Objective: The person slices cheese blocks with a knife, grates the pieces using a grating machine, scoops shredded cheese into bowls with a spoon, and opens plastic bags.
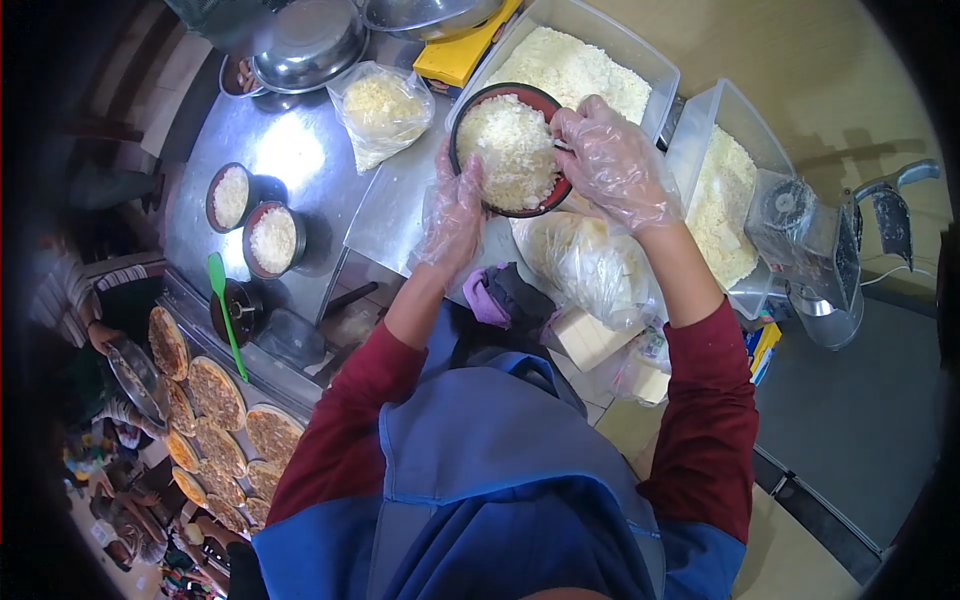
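A dark bowl with a reddish inside (547, 103) is held up over the worktop, filled with grated white cheese (507, 150). My left hand (456, 208), in a clear plastic glove, grips its left and lower side, with the thumb over the rim. At the right rim, the gloved fingers of my right hand (618, 168) are closed on the bowl's edge, near some loose shreds. Behind the bowl stands a clear tub (668, 82) of grated cheese. Just below it lies a plastic bag (585, 260) with pale contents.
Two more bowls of cheese (230, 196) (273, 240) and a green spatula (228, 315) are at left. A bag of cheese (382, 105) sits behind. On the right are a second tub (725, 200) and a grating machine (805, 225). Topped flatbreads (217, 392) lie lower left, near another person's hand (103, 337).
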Demonstrator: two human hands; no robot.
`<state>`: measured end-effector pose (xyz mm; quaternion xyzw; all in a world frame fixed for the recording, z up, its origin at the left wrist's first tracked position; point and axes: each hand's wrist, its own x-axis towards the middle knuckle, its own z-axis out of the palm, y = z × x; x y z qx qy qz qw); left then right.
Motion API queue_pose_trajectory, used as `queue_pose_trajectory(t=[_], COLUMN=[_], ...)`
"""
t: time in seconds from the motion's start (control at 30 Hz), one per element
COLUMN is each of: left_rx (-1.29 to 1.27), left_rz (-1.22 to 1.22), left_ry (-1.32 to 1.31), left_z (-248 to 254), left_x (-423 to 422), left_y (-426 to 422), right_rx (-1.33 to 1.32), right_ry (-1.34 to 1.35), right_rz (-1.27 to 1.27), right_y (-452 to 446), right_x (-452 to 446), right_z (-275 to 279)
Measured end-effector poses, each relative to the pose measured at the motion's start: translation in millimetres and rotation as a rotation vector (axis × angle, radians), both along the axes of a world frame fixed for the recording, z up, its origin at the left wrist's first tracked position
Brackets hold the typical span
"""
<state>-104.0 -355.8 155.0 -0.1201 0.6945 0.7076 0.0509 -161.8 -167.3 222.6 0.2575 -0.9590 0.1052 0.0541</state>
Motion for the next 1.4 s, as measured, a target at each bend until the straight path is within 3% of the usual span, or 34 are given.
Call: queue_pose_trajectory(t=[0.2, 0.37, 0.47, 0.63, 0.73, 0.93, 1.2, 1.27, 1.4], left_rx=[-0.086, 0.034, -0.130, -0.019, 0.001, -0.075, -0.013, -0.148, -0.276], left_rz=[-0.034, -0.080, -0.048, -0.038, -0.035, -0.067, -0.165, -0.146, -0.145], left_ry=[0.022, -0.075, 0.087, 0.020, -0.004, 0.036, 0.005, 0.118, 0.057], left_z=[-7.2, -9.0, -24.4, -15.0, 1.3, 1.3, 24.6, 18.1, 3.6], left_x=[-0.5, -1.2, -3.7, -2.3, -1.2, -0.3, 0.1, 0.4, -0.7], left_y=[0.6, 3.6, 3.2, 3.2, 6.9, 8.4, 9.1, 10.4, 9.4], right_rx=[0.093, 0.040, -0.057, -0.272, -0.214, -0.099, -0.064, -0.049, -0.081], right_ry=[0.019, -0.005, 0.021, -0.201, -0.021, -0.066, 0.017, 0.011, 0.026], right_rz=[-0.063, -0.154, -0.097, -0.145, -0.120, -0.070, -0.152, -0.202, -0.190], right_y=[-4.6, -1.2, 13.0, 21.0, 9.1, 13.6, 9.9, 8.0, 15.6], right_x=[-1.3, 1.6, -1.7, -3.4, 3.4, 1.4, 15.1, 18.4, 15.5], right_z=[-22.3, -13.2, -7.6, 1.9, 3.7, -21.8, -1.9, 6.8, 14.0])
